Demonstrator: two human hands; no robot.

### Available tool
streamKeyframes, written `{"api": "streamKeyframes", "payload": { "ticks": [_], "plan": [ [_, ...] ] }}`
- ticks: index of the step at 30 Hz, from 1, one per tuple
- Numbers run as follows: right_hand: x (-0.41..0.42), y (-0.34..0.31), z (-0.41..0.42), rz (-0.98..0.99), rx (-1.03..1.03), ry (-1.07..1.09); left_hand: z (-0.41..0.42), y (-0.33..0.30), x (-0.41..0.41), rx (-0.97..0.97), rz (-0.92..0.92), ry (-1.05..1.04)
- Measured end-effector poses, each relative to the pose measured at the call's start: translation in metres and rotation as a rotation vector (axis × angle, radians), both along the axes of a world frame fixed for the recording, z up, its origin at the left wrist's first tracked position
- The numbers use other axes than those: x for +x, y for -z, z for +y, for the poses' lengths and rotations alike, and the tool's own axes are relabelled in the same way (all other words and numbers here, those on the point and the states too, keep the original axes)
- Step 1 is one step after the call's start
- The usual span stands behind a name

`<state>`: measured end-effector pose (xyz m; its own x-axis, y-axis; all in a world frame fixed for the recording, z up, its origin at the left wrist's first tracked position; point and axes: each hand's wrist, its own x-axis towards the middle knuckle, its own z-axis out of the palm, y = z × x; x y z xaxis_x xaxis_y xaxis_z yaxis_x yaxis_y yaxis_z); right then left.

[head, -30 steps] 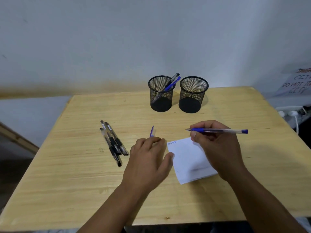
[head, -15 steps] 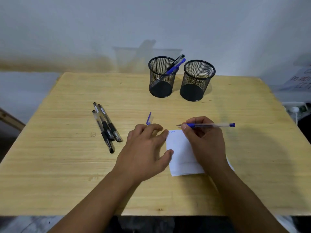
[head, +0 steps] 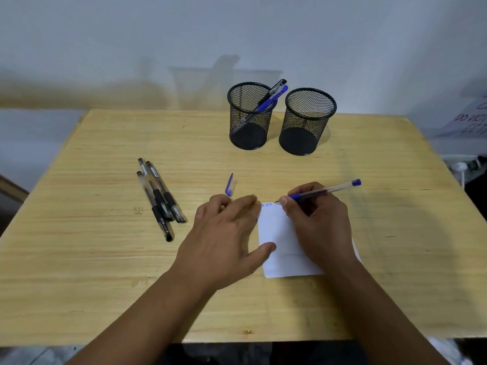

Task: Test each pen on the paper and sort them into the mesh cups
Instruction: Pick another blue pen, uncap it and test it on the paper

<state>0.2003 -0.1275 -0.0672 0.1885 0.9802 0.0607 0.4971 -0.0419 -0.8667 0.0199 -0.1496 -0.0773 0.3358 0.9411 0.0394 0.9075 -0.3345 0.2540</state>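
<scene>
My right hand (head: pixel 317 225) grips a blue pen (head: pixel 324 192) with its tip at the top edge of the white paper (head: pixel 279 243), beside small blue writing. My left hand (head: pixel 226 238) lies flat with relaxed fingers, its thumb and fingertips touching the paper's left edge. A blue pen cap (head: pixel 230 184) lies just beyond my left fingers. Three black pens (head: pixel 160 198) lie together on the left of the table. Two black mesh cups stand at the back: the left cup (head: pixel 249 117) holds a blue pen and a black pen, the right cup (head: pixel 307 122) looks empty.
The wooden table (head: pixel 105 272) ends close in front of me. A white wall stands right behind the cups. At the far right, off the table, are a paper sign (head: pixel 471 119) and a white plug with cable (head: pixel 459 168).
The pen's tip has dropped toward the paper's top edge and its rear end has tilted up. My left hand stays at the paper. My head has tilted down, so the scene sits lower.
</scene>
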Motion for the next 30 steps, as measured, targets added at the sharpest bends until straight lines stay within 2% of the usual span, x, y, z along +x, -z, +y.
{"api": "streamKeyframes", "payload": {
  "ticks": [14,30],
  "plan": [
    [0.0008,0.0029,0.0017,-0.048,0.013,0.0,0.0041,0.0056,0.002,-0.025,-0.028,0.093],
    [-0.0018,0.0048,0.0015,-0.103,0.037,-0.023,0.003,0.0042,0.0008,-0.025,-0.079,0.099]
  ]
}}
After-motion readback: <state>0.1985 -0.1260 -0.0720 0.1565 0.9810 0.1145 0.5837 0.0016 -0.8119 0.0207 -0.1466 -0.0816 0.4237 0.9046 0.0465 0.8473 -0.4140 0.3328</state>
